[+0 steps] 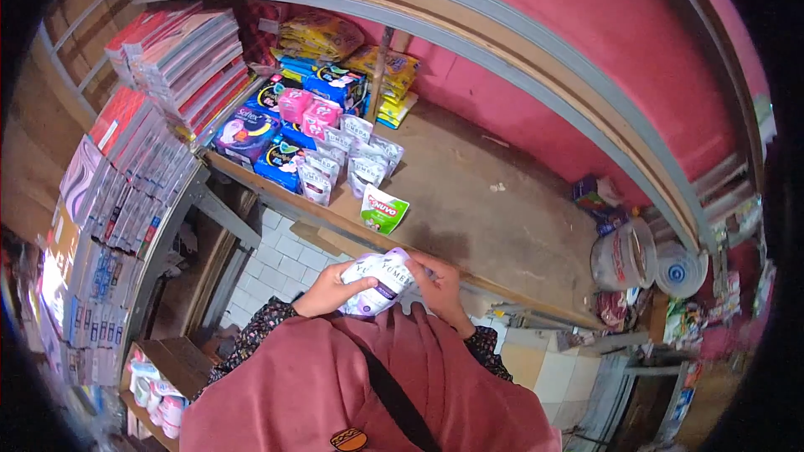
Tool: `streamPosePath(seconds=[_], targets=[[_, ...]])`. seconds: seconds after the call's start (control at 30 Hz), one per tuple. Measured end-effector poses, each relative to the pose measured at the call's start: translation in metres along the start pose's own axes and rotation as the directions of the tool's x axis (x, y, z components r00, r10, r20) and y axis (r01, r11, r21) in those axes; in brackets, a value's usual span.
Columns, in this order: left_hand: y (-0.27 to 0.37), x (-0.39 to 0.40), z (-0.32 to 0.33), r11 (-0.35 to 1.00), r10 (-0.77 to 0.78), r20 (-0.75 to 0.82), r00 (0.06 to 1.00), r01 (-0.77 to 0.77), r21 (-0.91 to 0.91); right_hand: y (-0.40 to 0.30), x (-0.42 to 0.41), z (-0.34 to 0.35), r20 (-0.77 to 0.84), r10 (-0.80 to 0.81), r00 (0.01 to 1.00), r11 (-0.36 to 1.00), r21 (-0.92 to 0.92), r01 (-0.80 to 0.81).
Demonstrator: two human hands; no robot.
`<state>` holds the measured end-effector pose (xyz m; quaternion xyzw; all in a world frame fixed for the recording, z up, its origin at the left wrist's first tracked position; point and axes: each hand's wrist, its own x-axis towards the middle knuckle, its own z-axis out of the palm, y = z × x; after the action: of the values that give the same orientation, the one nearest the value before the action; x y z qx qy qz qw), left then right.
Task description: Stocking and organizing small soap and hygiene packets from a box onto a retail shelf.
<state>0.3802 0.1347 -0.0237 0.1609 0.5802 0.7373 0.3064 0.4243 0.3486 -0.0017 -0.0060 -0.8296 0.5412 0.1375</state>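
Two white and lilac refill pouches (pixel 380 285) overlap in front of my chest, just off the shelf's front edge. My left hand (pixel 336 290) grips them from the left side, its thumb lying across the front. At the upper right, the fingers of my right hand (pixel 438 289) hold the edge of the front pouch. On the wooden shelf (pixel 502 201) beyond them stands a green and white pouch (pixel 384 209) with a red logo. Behind it to the left, several white and lilac pouches (pixel 366 171) stand in rows.
Blue and dark sanitary pad packs (pixel 246 132) and small pink packs (pixel 320 116) sit at the shelf's left. Yellow packs (pixel 320 34) lie behind, near a wooden post (pixel 380 75). Tall stacks of books (pixel 182 63) rise at far left. A clear plastic tub (pixel 622 254) stands at right.
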Motion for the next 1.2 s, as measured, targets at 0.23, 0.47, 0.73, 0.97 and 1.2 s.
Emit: streamPosePath(seconds=[0.23,0.47,0.73,0.97,1.2], targets=[[-0.033,0.002,-0.040,0.973,-0.057,-0.396,0.916,-0.038,-0.228,-0.037,0.057,-0.053,0.115,-0.009,0.993,0.990,0.144,-0.008],[0.017,0.008,-0.109,0.983,-0.086,-0.606,0.791,-0.033,-0.183,-0.061,0.166,-0.083,-0.233,-0.320,0.918,0.941,-0.191,0.279],[0.035,0.033,-0.168,0.974,0.011,-0.632,0.775,-0.151,-0.169,0.017,0.284,-0.010,-0.033,-0.209,0.977,0.918,-0.352,0.184],[0.042,0.052,-0.219,0.983,-0.058,-0.598,0.800,-0.061,-0.176,0.079,0.299,0.043,0.106,0.050,0.993,0.925,-0.379,-0.006],[0.054,0.077,-0.243,0.985,-0.047,-0.522,0.852,-0.048,-0.167,0.096,0.305,0.055,0.165,0.155,0.974,0.926,-0.369,-0.085]])
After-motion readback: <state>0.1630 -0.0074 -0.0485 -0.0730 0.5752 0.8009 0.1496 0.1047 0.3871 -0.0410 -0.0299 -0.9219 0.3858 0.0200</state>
